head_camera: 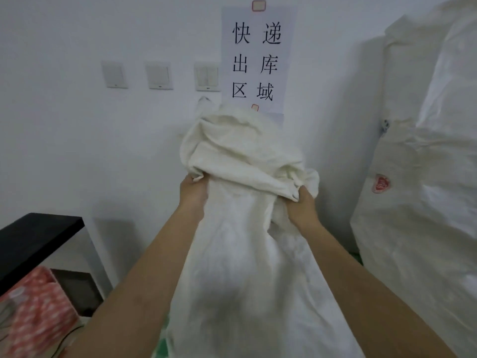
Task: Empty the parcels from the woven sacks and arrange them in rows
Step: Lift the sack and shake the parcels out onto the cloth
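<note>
A white woven sack (240, 241) hangs in front of me, held up high against the wall. Its upper end is bunched and folded over above my hands. My left hand (193, 192) grips the bunched fabric on the left side. My right hand (302, 202) grips it on the right side. The sack's lower part drops out of view at the bottom edge. No parcels show in this view.
A large, full white woven sack (418, 177) with a red stamp stands at the right. A black table (38, 233) is at the lower left, with a red-and-white patterned package (36, 311) below it. A paper sign (258, 60) and wall switches (160, 74) are on the wall ahead.
</note>
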A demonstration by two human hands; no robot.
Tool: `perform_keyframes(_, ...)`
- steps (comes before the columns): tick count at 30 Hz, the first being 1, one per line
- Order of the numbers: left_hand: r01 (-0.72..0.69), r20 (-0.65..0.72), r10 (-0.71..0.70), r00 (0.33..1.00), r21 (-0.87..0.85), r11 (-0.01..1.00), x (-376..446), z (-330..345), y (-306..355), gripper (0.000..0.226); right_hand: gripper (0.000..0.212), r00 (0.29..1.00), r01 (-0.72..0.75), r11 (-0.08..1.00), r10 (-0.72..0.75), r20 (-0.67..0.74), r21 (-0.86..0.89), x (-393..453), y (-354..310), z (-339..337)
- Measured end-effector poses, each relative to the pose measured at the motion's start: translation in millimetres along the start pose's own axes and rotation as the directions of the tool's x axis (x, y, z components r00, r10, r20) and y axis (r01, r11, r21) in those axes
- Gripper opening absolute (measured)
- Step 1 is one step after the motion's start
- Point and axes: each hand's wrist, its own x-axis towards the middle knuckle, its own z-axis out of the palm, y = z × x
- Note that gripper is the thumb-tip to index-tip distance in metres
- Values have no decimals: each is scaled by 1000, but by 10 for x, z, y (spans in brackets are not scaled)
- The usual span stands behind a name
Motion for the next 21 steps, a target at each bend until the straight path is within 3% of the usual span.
perform_keyframes(2,41,10,-41,999,43,998,-18,171,137,30,33,990,-121,984,129,61,-129,73,-79,15)
perform_keyframes(4,-17,38,19,999,-47,999,25,232,285,44,31,999,-28,995,31,30,-94,180,-239,-34)
perform_keyframes(7,-46,94,63,994,-171,984,22,109,199,33,23,987,139,989,-133,-90,58,77,-277,-130)
perform_keyframes(11,-18,121,18,992,-2,1000,9,324,222,40,30,992,-115,985,120,35,-127,69,-171,-86)
perform_keyframes(13,-95,160,107,981,-82,992,29,405,377,42,20,999,-47,989,46,-12,-137,182,-357,-122)
perform_keyframes(16,-117,187,153,970,-194,974,-5,317,425,26,8,984,137,990,-135,-116,12,121,-437,-201)
perform_keyframes(19,-71,165,71,984,-3,997,-92,421,373,30,27,999,-32,988,27,-31,-149,56,-274,-198)
perform_keyframes(21,-111,171,101,980,50,993,-112,516,487,35,29,999,34,985,-33,10,-170,117,-360,-231)
